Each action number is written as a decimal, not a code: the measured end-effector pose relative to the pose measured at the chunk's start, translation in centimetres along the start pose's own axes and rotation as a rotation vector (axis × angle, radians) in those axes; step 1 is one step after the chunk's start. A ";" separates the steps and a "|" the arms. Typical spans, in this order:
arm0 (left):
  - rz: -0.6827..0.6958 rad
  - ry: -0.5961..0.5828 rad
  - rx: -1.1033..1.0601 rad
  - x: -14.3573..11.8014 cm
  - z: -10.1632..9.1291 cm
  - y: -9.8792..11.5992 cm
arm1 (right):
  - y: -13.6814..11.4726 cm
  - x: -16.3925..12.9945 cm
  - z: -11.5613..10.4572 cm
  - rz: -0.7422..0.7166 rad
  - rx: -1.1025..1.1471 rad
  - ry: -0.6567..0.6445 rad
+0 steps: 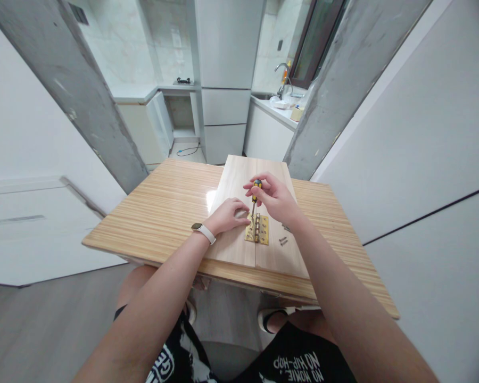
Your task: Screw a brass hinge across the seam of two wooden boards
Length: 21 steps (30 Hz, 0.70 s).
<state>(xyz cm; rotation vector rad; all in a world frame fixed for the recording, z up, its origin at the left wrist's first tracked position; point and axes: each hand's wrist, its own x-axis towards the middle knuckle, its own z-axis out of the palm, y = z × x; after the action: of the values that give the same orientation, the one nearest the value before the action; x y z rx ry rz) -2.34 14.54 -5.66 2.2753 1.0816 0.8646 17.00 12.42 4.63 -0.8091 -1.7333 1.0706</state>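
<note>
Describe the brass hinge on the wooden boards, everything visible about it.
The shiny brass hinge lies flat and open across the seam between two pale wooden boards, one leaf on each, with its ridged knuckle barrel along the joint. The yellow-and-black-handled screwdriver, held upright by the right hand, has its tip on the left leaf. The left hand rests beside that leaf. Loose dark screws lie just right of it.

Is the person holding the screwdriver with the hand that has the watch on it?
No, the screwdriver is in the right hand, while the watch sits on the left hand's wrist.
</note>
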 end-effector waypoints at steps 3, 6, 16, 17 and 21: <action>-0.006 -0.004 -0.003 0.0 -0.1 0.1 | -0.2 0.0 -0.9 -0.003 0.003 -0.090; -0.010 -0.003 -0.005 0.0 -0.1 0.1 | -0.2 -0.1 -1.0 0.003 -0.006 -0.095; 0.010 -0.003 0.008 -0.1 -0.2 0.3 | 0.4 -1.1 0.0 -0.059 -0.126 0.146; 0.011 -0.005 0.011 -0.1 -0.2 0.3 | 0.3 -1.3 0.1 -0.079 -0.161 0.177; 0.015 -0.004 0.009 -0.1 -0.2 0.4 | 0.2 -2.0 1.1 -0.130 -0.333 0.290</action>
<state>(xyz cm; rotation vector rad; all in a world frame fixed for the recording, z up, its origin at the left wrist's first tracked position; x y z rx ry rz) -2.36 14.27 -5.31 2.2941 1.0703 0.8621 16.76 10.46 3.48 -0.9887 -1.7067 0.5521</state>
